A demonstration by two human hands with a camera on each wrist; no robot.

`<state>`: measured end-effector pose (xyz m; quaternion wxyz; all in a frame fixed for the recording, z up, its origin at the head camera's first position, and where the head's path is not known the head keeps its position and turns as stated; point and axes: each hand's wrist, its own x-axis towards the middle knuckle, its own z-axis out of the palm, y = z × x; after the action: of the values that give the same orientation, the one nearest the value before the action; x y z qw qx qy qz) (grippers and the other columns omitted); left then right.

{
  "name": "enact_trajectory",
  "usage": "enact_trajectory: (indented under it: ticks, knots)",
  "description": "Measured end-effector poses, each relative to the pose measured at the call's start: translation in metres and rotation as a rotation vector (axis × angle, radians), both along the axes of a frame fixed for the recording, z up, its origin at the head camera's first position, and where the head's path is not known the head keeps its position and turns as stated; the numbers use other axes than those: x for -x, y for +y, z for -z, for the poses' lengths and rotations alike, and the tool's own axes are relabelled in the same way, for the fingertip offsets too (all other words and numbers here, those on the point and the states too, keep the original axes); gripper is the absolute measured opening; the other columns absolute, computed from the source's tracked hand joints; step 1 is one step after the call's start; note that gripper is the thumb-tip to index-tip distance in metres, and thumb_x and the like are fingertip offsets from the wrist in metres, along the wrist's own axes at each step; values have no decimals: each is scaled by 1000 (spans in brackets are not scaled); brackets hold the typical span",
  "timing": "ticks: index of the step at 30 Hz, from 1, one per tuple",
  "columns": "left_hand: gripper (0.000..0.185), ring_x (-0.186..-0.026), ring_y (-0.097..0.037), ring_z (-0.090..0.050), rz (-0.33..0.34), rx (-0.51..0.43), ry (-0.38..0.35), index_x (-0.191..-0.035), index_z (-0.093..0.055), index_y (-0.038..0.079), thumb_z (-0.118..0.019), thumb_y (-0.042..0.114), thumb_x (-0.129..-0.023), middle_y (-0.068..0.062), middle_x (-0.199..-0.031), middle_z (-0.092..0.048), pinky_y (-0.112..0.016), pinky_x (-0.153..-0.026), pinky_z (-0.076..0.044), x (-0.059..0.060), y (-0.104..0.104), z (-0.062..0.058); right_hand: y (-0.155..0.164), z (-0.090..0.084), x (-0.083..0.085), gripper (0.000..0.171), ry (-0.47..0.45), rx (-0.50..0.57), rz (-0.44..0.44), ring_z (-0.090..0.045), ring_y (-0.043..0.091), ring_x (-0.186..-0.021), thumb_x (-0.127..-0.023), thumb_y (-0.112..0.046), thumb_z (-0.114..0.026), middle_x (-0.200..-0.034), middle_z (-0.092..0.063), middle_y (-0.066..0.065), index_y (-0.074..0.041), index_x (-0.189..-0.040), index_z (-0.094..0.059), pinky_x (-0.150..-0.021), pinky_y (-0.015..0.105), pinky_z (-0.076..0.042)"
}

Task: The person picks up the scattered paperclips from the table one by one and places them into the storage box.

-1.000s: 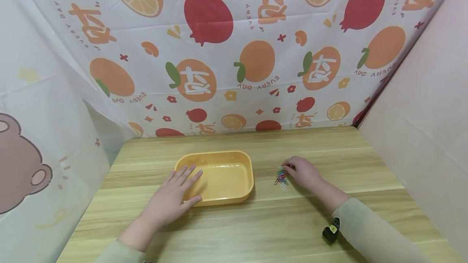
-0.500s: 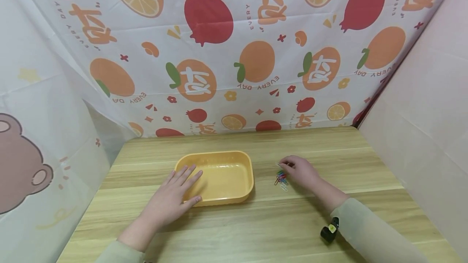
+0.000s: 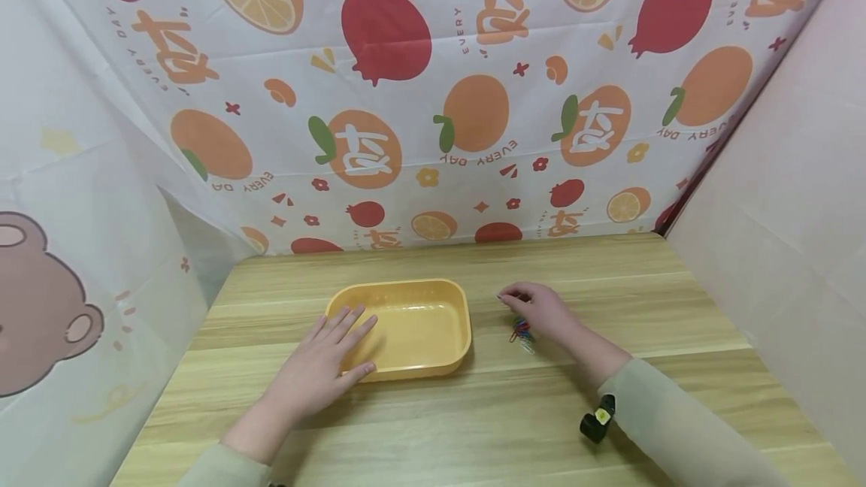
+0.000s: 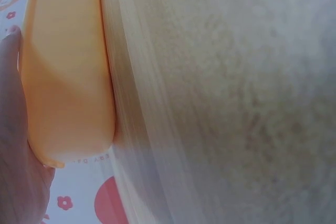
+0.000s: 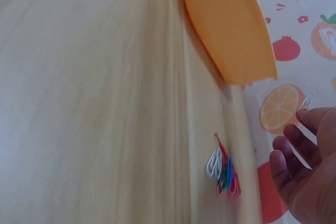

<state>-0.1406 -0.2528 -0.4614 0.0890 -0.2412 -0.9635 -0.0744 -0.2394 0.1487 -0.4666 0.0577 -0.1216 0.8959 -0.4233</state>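
A white paper clip (image 5: 308, 98) is pinched between the thumb and forefinger of my right hand (image 3: 541, 311), raised over the table. Just below that hand lies a small pile of coloured paper clips (image 3: 521, 333); red, blue, green, pink and white ones show in the right wrist view. My left hand (image 3: 318, 367) rests with spread fingers over the left rim of a yellow plastic basin (image 3: 419, 367), the thumb along its front edge. Nothing shows inside the basin apart from the fingers over it.
The wood-grain table (image 3: 433, 434) runs back to a fruit-printed cloth (image 3: 419, 126). Pale sheets (image 3: 778, 246) hang at both sides. A black strap device (image 3: 597, 419) sits on the right wrist by the sleeve.
My right hand has lifted from the pile with the white paper clip and moved left towards the basin. The left hand and the basin have stayed in place.
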Motion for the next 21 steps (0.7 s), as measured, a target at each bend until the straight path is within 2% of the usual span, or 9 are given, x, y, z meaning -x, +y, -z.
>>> enact_trajectory:
  ticks: [12, 21]
  knots:
    - [74, -149, -32, -21, -6, 1, -5, -157, -31, 25, -54, 59, -96, -7, -162, -27, -57, -119, -18, -1, 0, 1, -31, -10, 2, 29, -32, 132, -46, -60, 16, -85, -99, -31, -63, -100, -69, 13, -9, -115, -72, -69, 31, -53]
    - [74, -149, -31, -21, -4, 4, -19, -158, -29, 27, -50, 62, -96, -6, -162, -26, -59, -118, -18, 0, -1, -1, -60, -29, 0, 22, -32, 194, -71, -62, 17, -90, -99, -30, -63, -101, -69, 4, -16, -113, -73, -74, 33, -56]
